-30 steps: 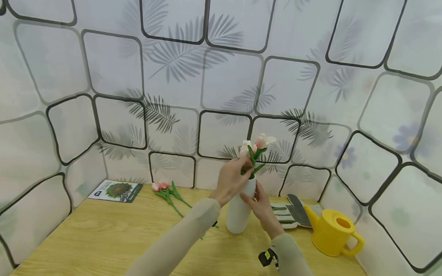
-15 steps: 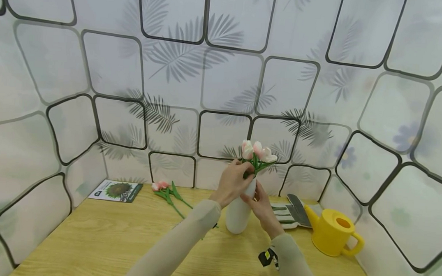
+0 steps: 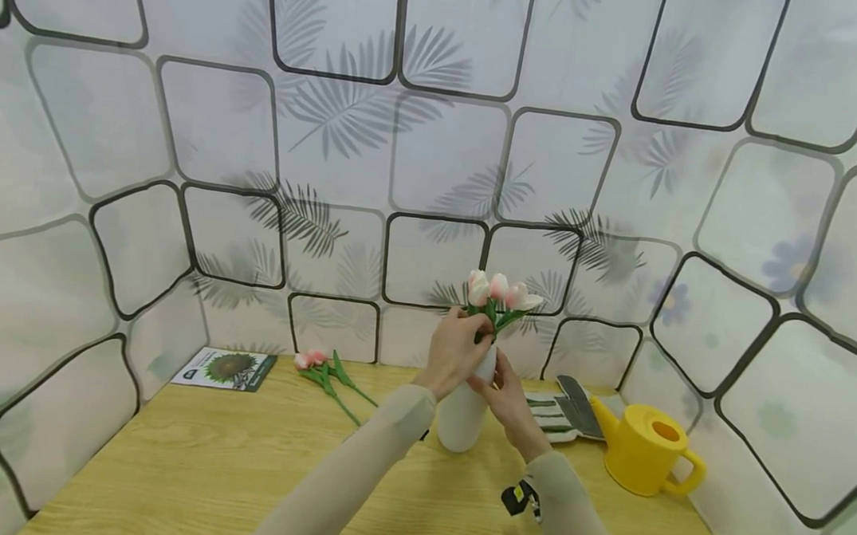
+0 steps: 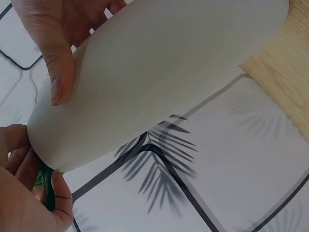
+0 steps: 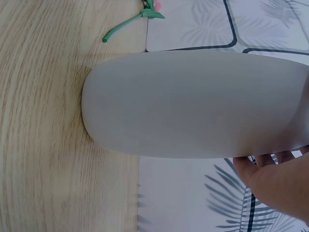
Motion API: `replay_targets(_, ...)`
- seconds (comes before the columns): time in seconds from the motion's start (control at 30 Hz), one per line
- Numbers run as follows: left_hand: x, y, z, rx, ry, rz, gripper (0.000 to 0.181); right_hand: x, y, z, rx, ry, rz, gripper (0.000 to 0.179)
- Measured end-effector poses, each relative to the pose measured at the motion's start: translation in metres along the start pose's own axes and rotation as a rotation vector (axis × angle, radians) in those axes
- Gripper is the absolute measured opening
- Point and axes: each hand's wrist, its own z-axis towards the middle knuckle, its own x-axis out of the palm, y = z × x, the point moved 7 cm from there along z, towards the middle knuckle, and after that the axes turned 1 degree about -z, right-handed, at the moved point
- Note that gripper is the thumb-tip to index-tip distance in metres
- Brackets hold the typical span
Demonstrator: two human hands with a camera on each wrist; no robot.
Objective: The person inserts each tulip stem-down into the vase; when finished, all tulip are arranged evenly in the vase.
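A tall white vase (image 3: 461,419) stands upright on the wooden table. Pink-and-white tulips (image 3: 498,289) with green leaves rise from its mouth. At the rim, my left hand (image 3: 456,350) pinches the green tulip stems, which show between its fingers (image 4: 62,198) in the left wrist view. My right hand (image 3: 510,400) holds the vase's upper part from the right side, thumb in front; its fingers also lie along the smooth wall of the vase (image 5: 193,104) in the right wrist view. The lower stems are hidden inside the vase.
Loose pink tulips (image 3: 326,375) lie on the table (image 3: 175,480) left of the vase, partly behind the left sleeve. A sunflower packet (image 3: 224,369) is at the back left. To the right are striped gloves (image 3: 551,416), a grey trowel blade (image 3: 582,408) and a yellow watering can (image 3: 643,452).
The tulip heads in the vase have spread apart and leaned slightly right. My left hand has shifted a little down and right at the rim. My right hand keeps its place.
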Motion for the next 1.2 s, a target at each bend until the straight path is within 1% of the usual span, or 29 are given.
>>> replay_targets(0.2,0.001,0.0,0.001,-0.009,0.021,0.015,0.007,-0.001,-0.002,0.0,-0.004,-0.008,-0.016,0.089)
replay_targets(0.33,0.004,0.001,0.001,-0.003,0.067,0.046,0.013,-0.002,-0.003,0.0,-0.001,-0.007,-0.01,0.089)
replay_targets(0.43,0.004,0.001,0.001,0.01,0.098,0.043,0.015,-0.002,-0.002,0.0,-0.004,-0.006,0.0,0.088)
replay_targets(0.57,0.004,0.003,-0.001,0.023,0.121,0.006,0.018,-0.001,-0.002,0.0,-0.017,0.002,0.016,0.086)
replay_targets(0.7,0.002,0.009,-0.005,0.005,0.133,-0.087,0.019,0.001,-0.002,-0.001,-0.015,0.01,0.031,0.086)
replay_targets(0.83,-0.006,0.012,-0.007,0.012,0.103,-0.181,0.016,0.002,-0.002,-0.002,-0.005,0.009,0.033,0.087)
replay_targets(1.1,-0.027,0.015,-0.006,0.084,-0.054,-0.262,0.012,0.001,0.001,-0.002,-0.003,-0.016,0.018,0.088)
replay_targets(1.2,-0.034,0.02,-0.008,0.089,-0.106,-0.282,0.012,0.0,-0.001,-0.001,-0.004,-0.028,0.011,0.089)
